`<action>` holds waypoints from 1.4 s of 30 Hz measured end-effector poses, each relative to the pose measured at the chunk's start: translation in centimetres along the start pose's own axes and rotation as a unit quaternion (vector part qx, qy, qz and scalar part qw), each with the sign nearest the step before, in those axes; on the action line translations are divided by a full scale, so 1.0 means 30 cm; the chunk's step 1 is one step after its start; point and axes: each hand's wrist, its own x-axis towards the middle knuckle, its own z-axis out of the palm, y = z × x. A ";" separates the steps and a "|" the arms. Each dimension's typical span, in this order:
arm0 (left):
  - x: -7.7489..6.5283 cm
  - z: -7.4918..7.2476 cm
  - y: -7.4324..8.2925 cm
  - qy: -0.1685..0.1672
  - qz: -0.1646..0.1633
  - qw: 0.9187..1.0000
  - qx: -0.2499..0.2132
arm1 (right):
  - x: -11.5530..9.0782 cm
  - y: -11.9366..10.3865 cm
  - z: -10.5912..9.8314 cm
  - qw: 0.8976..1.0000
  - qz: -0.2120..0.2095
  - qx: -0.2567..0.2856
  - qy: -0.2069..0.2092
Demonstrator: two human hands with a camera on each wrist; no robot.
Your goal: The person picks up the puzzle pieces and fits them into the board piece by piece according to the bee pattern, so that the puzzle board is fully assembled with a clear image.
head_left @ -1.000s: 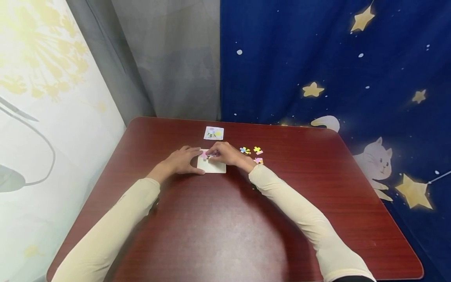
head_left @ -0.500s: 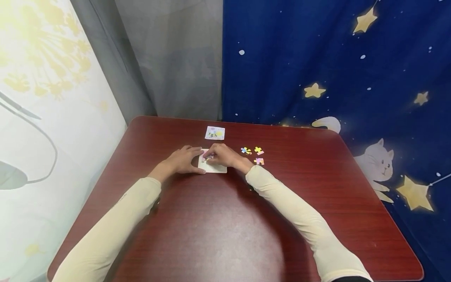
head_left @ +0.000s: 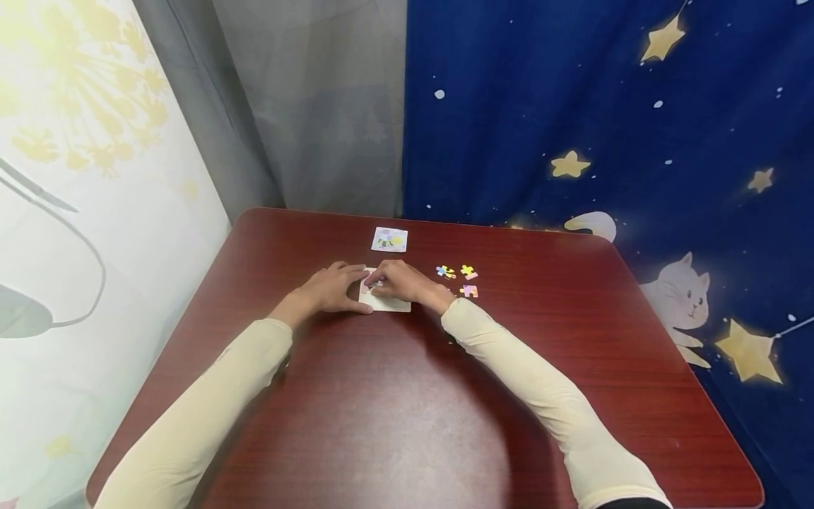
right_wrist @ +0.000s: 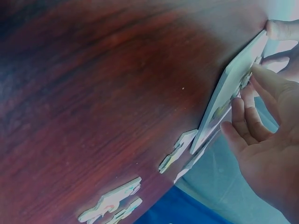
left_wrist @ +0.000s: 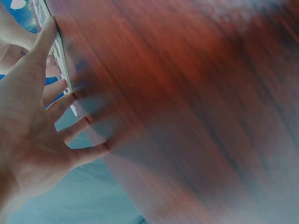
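Head view puts the thin, flat, cream-coloured board [head_left: 397, 305] near the middle of the frame, between the two hands, with no clearly longer axis. The left hand [head_left: 331, 289] borders it on the left, fingers spread and well apart from the thumb, which touches the lower-left corner. The right hand [head_left: 403, 281] reaches over from the right, thumb and index finger bent close together at the printed jigsaw pieces [right_wrist: 245, 81] in the board's upper-left part; whether they pinch a piece or only press on it, I cannot tell.

The relation that counts seems to be a sideways one. A blue-and-yellow jigsaw piece [head_left: 444, 271], a yellow-and-pink jigsaw piece [head_left: 468, 271] and a pink-and-purple jigsaw piece [head_left: 470, 290] lie loose on the dark red wood-grained table [head_left: 381, 396], right of the board and beside the right wrist. The right hand is therefore nearer to them; the left is across the board. Above the board lies a small white picture card [head_left: 389, 240].
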 end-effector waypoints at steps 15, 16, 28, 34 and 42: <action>0.000 -0.004 0.003 -0.001 0.004 1.000 0.010 | -0.005 0.003 -0.009 1.000 -0.005 -0.024 -0.017; -0.001 -0.006 0.004 -0.001 0.004 1.000 0.008 | -0.005 0.002 -0.009 1.000 -0.004 -0.023 -0.015; -0.006 -0.009 0.011 0.001 0.004 1.000 0.007 | -0.007 0.008 0.004 1.000 0.028 -0.006 0.010; 0.003 -0.002 0.005 0.005 0.007 1.000 0.014 | -0.019 0.011 0.011 0.999 0.023 -0.019 0.014; 0.004 -0.003 0.006 0.000 0.005 1.000 0.012 | -0.022 0.021 0.012 1.000 0.019 -0.005 0.017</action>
